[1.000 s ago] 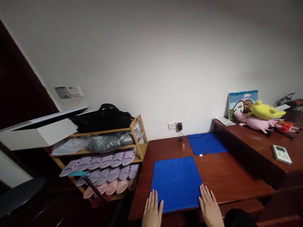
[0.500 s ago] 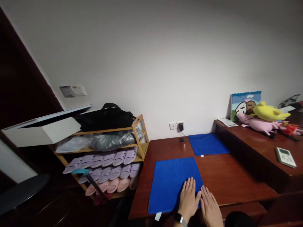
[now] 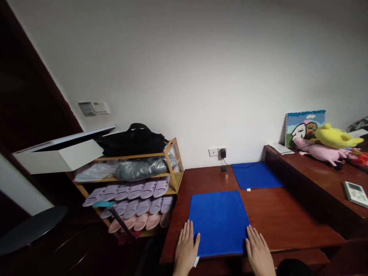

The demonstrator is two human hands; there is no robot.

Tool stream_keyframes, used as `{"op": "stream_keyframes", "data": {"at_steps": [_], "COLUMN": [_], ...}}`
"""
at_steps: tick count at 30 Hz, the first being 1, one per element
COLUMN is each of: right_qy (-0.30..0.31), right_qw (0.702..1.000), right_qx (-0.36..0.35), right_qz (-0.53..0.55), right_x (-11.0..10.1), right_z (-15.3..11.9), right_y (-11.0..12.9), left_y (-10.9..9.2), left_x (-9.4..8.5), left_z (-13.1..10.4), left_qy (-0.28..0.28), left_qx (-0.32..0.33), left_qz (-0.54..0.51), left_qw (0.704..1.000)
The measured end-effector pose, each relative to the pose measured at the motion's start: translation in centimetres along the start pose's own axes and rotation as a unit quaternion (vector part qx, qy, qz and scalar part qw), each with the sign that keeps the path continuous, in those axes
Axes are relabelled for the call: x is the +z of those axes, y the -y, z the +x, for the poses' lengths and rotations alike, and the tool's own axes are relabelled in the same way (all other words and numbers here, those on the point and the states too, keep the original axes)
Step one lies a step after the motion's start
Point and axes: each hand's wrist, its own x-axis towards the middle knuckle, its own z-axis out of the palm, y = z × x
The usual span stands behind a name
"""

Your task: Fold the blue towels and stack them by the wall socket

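A blue cloth [image 3: 220, 222] lies spread flat on the reddish-brown wooden table [image 3: 290, 220], its white tag at the near left corner. My left hand [image 3: 186, 247] rests palm down over the cloth's left edge, fingers straight and thumb apart. At the opposite edge my right hand [image 3: 258, 247] lies flat too, fingers stretched forward, partly on the cloth and partly on the wood. Neither hand grips anything. Farther back on the table is a second blue cloth [image 3: 257, 175], also flat with a white tag.
Left of the table stands a wooden rack [image 3: 172, 165] with purple and pink slippers [image 3: 135, 189], wrapped bundles and a black bag [image 3: 135, 142]. A plugged-in adapter [image 3: 223, 153] is on the wall. The raised surface at right holds plush toys [image 3: 333, 136] and a white device [image 3: 356, 193].
My left hand has moved left, from beside the right hand to the cloth's left edge. My right hand stays near the right edge. The view has shifted slightly.
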Motion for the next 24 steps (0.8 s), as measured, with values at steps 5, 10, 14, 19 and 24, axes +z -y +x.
{"op": "stream_keyframes", "data": {"at_steps": [5, 10, 14, 19, 24], "right_qy": [0.126, 0.201, 0.2, 0.219, 0.215], "right_qw": [0.991, 0.977, 0.978, 0.974, 0.976], "right_qx": [0.044, 0.06, 0.055, 0.051, 0.034], "right_qz": [0.026, 0.019, 0.011, 0.005, 0.001], "right_x": [-3.0, -2.7, -2.0, -2.9, -3.1], "right_z": [6.3, 9.9, 9.7, 9.7, 9.9], "right_y": [1.4, 1.6, 1.4, 1.6, 1.5], "left_y": [-0.7, 0.1, -3.5, -15.1, -19.8], "left_x": [0.2, -0.6, -2.1, -2.0, -0.1], "left_z": [-0.1, 0.2, 2.2, 5.6, 6.5], "left_qy": [-0.006, 0.018, -0.003, 0.063, 0.094], "left_qx": [0.002, -0.005, 0.018, 0.211, 0.199], "left_qz": [0.002, -0.005, -0.019, -0.115, -0.135], "left_qw": [1.0, 1.0, 1.0, 0.969, 0.966]}}
